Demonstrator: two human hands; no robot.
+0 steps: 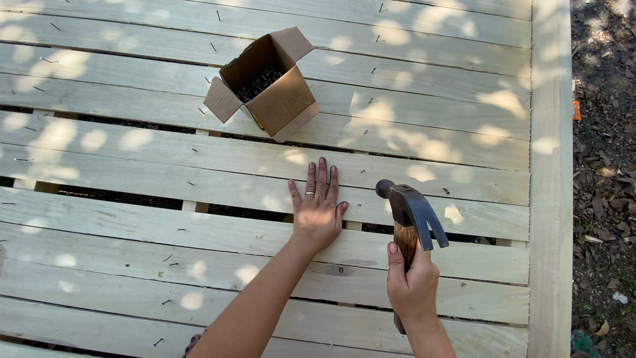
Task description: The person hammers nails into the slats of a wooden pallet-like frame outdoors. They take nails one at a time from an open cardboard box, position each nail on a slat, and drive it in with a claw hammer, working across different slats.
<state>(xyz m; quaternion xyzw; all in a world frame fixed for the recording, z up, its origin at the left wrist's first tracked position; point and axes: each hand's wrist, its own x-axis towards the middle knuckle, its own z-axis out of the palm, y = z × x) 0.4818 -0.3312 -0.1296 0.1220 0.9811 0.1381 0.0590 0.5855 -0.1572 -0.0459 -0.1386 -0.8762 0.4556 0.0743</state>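
My left hand (pixel 318 207) lies flat, palm down with fingers together, on a pale wooden plank (pixel 199 182) of a slatted panel. It holds nothing and wears a ring. My right hand (pixel 412 282) grips the wooden handle of a claw hammer (pixel 409 211), whose dark metal head is raised just right of my left hand, claw pointing right. An open cardboard box (pixel 271 86) with dark nails inside sits on the planks above and left of my hands.
Several loose nails lie scattered on the planks, some around (pixel 169 262). Gaps between planks show dark ground beneath. A vertical plank (pixel 550 179) edges the panel on the right, with soil and dry leaves (pixel 606 166) beyond.
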